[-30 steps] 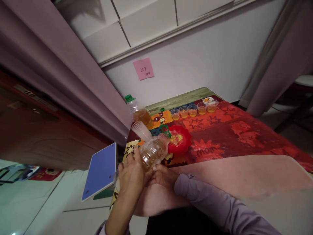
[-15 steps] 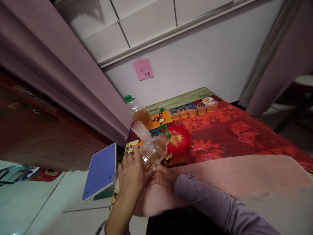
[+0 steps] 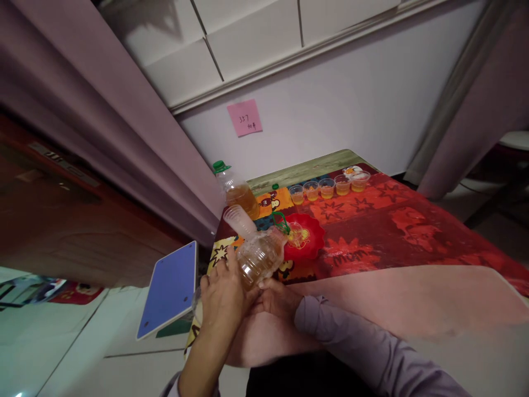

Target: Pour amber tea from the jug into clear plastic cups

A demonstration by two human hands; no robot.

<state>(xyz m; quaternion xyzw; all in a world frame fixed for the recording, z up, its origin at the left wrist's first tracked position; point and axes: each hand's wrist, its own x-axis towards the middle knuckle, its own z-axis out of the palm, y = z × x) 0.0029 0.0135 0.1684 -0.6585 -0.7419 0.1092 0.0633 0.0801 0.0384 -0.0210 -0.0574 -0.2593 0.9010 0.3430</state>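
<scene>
Both hands hold a clear plastic bottle [image 3: 261,256] of amber liquid, tilted well over with its neck to the right. My left hand [image 3: 223,289] curls over its near left side. Low on the near side, my right hand [image 3: 279,299] grips the bottle, its fingers partly hidden. A green carry ring [image 3: 281,223] hangs at the bottle's neck. The mouth is at a clear plastic cup [image 3: 298,236] that sits on a red scalloped plate [image 3: 316,240]. Whether liquid is flowing is too small to make out. Behind the bottle leans a stack of clear cups [image 3: 238,220].
A second bottle [image 3: 242,199] with a green cap stands at the back left. Several cups of yellow-orange liquid [image 3: 327,188] line the table's far side, near a loose green cap [image 3: 275,187]. A blue board [image 3: 169,289] sits beside the table's left edge.
The whole view has shifted very slightly. The bottle and both hands keep nearly the same pose, with the neck still at the cup.
</scene>
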